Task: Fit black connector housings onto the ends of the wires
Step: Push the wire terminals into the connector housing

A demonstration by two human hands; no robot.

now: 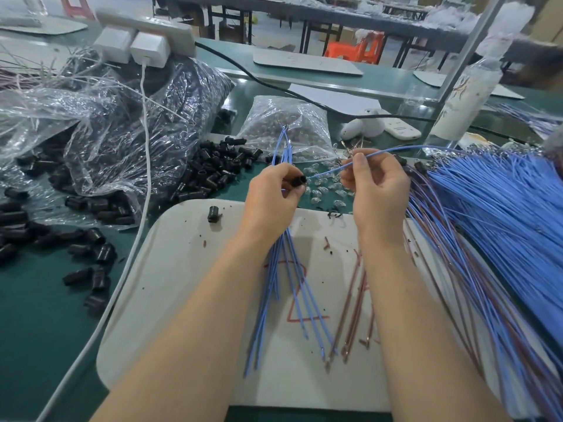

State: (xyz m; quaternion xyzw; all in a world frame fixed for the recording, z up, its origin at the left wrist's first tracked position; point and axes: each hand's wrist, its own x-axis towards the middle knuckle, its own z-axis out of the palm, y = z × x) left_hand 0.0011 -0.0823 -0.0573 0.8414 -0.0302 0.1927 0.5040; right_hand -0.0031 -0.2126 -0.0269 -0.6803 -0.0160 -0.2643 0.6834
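Pinches a black connector housing between thumb and forefinger of the left hand, open mouth turned toward 3 o'clock. Clamps in the same fist a sheaf of blue wires, standing out at 12 and trailing down to 6 over the board. Pinches with the right hand a single blue wire, a little back from its end. Holds that end right at the housing's mouth, on its 3 o'clock side, touching or just apart; cannot tell which. Keeps the wire's long axis slanted, tip at 9 o'clock, the rest rising toward 2 o'clock into the big fan of blue wires. By judgement, needs only a short push toward 9 o'clock along that axis, right hand feeding, left hand steadying; nearer the joint, the left.

Works above a white board marked in red, on a green bench. At 9 to 10 o'clock, loose black housings spilling from a clear bag; at 12, a bag of clear parts. Beyond, at 12 to 1 o'clock, more benches and an orange stool.
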